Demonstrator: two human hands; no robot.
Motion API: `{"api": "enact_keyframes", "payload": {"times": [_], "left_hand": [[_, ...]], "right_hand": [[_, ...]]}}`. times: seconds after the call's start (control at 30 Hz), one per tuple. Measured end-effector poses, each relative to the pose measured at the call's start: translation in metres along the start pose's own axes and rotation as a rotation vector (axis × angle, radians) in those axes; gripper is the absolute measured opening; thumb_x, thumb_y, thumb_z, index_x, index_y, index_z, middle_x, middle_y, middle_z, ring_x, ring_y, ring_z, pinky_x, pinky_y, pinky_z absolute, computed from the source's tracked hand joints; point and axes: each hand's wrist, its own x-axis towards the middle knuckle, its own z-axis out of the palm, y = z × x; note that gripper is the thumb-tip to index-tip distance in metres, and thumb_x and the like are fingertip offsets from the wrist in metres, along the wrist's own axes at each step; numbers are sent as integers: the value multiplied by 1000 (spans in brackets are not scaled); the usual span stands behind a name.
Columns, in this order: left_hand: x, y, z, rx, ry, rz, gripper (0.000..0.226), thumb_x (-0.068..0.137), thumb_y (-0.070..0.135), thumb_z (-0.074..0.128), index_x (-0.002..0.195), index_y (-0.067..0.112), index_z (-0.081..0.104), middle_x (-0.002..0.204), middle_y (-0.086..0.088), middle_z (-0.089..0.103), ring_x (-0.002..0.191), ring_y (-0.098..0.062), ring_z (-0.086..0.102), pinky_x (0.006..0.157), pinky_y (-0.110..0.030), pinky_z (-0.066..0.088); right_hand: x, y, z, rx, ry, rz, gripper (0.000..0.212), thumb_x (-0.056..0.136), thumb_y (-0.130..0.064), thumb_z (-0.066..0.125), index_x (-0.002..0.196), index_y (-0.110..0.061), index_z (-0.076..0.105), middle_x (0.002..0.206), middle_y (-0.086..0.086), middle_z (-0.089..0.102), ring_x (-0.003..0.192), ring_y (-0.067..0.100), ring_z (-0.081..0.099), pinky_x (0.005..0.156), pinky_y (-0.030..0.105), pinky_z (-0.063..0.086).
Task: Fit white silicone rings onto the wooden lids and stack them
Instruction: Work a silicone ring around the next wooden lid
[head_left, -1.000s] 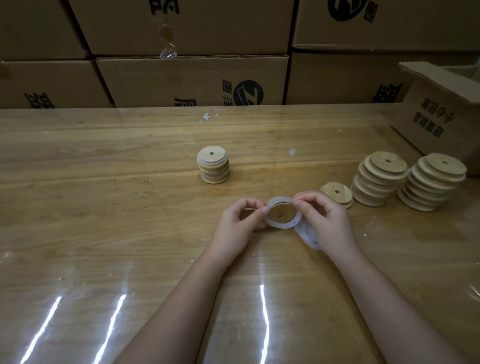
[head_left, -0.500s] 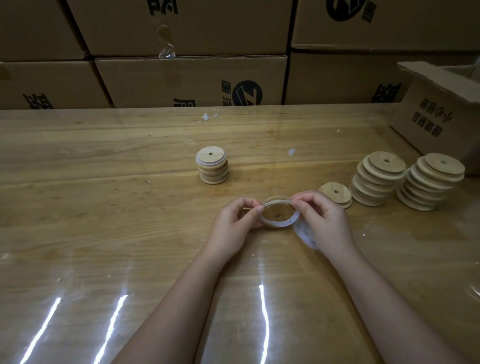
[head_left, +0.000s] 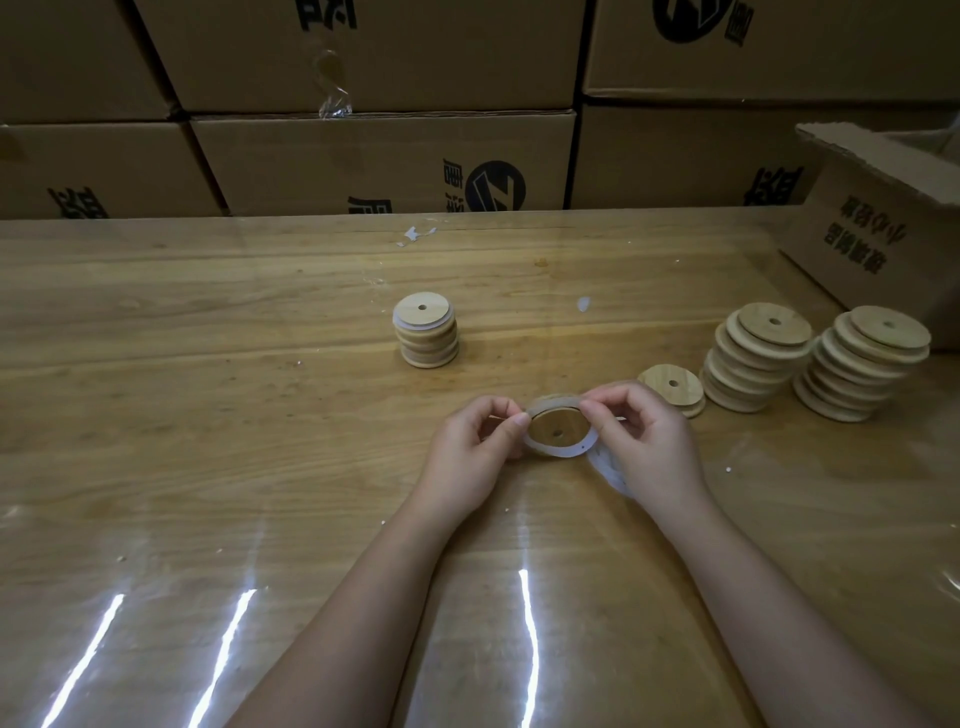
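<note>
A round wooden lid (head_left: 557, 427) with a small centre hole is held just above the table between both hands. A white silicone ring (head_left: 556, 451) lies around its rim. My left hand (head_left: 475, 452) pinches the ring and lid at the left edge. My right hand (head_left: 641, 441) pinches them at the upper right edge. More white rings (head_left: 605, 467) lie on the table under my right hand, partly hidden. A short stack of ringed lids (head_left: 426, 335) stands beyond the hands.
Two tall leaning stacks of bare wooden lids (head_left: 756, 364) (head_left: 865, 371) stand at the right, with a low pile of lids (head_left: 672, 389) beside them. An open cardboard box (head_left: 883, 234) sits at the far right. Stacked cartons (head_left: 384, 161) line the table's far edge.
The hands have worked the white ring further down around the lid; the lid has tilted flatter and sunk slightly toward the table. Both hands stayed in nearly the same place.
</note>
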Motion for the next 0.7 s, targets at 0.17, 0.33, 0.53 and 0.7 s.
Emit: {"api": "enact_keyframes", "payload": {"times": [0.17,0.33,0.53,0.7], "left_hand": [[0,1,0,-19,5,-27,15,91,8,59,79,17,60,72,1,60,66,-12,56,74,-38,52],[0,-1,-2,89,23,25,15,91,11,59,79,21,60,67,4,60,62,-13,57,71,-42,52],[0,-2,-1,187,61,95,16,91,11,59,80,23,58,85,-9,64,64,-11,60,69,-39,54],[0,-1,-1,267,72,155,23,90,11,59,78,29,55,89,-9,64,63,-9,61,63,-22,51]], "right_hand": [[1,2,0,5,-14,8,17,86,-9,65,77,-24,64,86,-9,67,85,6,63,77,27,52],[2,0,-2,-16,-36,23,12,86,-9,63,79,-19,64,89,-6,67,90,9,62,81,31,51],[3,-3,-4,-15,-56,33,12,88,-7,61,81,-17,65,92,-3,67,93,11,62,86,30,49],[3,-3,-4,-21,-53,26,14,88,-6,61,80,-17,64,92,-2,67,94,13,62,87,33,49]]}}
